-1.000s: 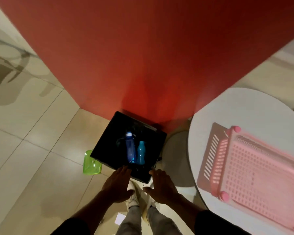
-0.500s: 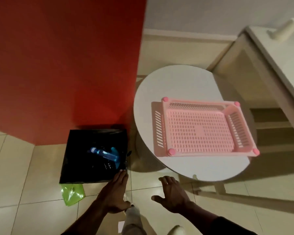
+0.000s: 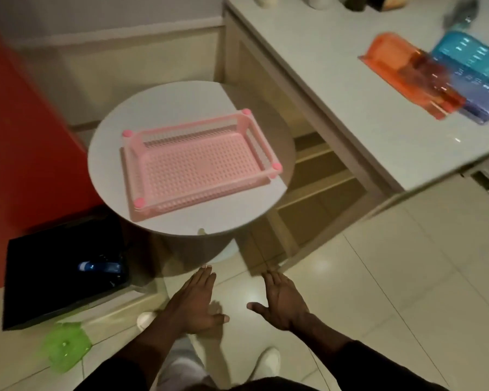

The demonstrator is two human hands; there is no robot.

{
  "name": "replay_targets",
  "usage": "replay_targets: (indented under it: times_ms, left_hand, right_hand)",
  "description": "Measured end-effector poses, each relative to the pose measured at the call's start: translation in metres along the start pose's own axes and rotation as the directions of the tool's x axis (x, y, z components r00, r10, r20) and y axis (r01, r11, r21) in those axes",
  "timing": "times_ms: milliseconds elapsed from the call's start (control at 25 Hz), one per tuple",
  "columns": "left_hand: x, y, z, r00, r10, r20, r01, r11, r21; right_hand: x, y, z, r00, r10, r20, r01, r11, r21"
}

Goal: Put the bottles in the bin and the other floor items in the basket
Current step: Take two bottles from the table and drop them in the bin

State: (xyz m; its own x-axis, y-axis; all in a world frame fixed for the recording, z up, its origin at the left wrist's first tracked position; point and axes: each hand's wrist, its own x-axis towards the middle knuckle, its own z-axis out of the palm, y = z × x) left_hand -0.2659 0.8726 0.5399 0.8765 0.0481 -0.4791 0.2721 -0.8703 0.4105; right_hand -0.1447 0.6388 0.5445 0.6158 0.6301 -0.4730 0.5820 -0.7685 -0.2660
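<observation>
A black square bin (image 3: 48, 280) stands on the floor at the left, and a blue bottle (image 3: 99, 267) lies inside it near its right wall. A pink perforated basket (image 3: 198, 162) sits with nothing in it on the round white table (image 3: 110, 153). A green translucent container (image 3: 65, 348) lies on the tiles just in front of the bin. My left hand (image 3: 194, 303) and my right hand (image 3: 284, 301) hover palm-down over the floor below the table, fingers spread, holding nothing.
A red wall (image 3: 17, 131) rises behind the bin. A white counter (image 3: 350, 94) at the right carries orange (image 3: 407, 71), teal and purple trays (image 3: 472, 80). Open shelves (image 3: 316, 187) sit beneath it. My shoes (image 3: 267, 362) stand on pale floor tiles.
The view has swung right, from over the bin to the table and counter. Both hands stay open and moved away from the bin's edge.
</observation>
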Motion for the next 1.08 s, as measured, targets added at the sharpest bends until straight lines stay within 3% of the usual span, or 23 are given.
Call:
replay_targets:
  times_ms: [280,520,800,1080]
  left_hand:
    - [0.023,0.158,0.052,0.984,0.152,0.094,-0.161,0.982,0.101]
    - [0.054,0.208,0.049,0.934,0.276,0.227,-0.325,0.921,0.217]
    - [0.118,0.277,0.032,0.776,0.445,0.446,-0.599,0.741,0.303]
    - [0.168,0.373,0.042,0.665,0.559,0.495,-0.741,0.577,0.343]
  right_hand:
    - [-0.117,0.114,0.014,0.969,0.236,-0.077,-0.219,0.958,0.184]
    - [-0.170,0.158,0.032,0.893,0.442,-0.078,-0.398,0.861,0.316]
    - [-0.198,0.183,0.025,0.723,0.681,-0.117,-0.568,0.682,0.460]
    - [-0.226,0.238,0.016,0.589,0.796,-0.138,-0.619,0.555,0.555]
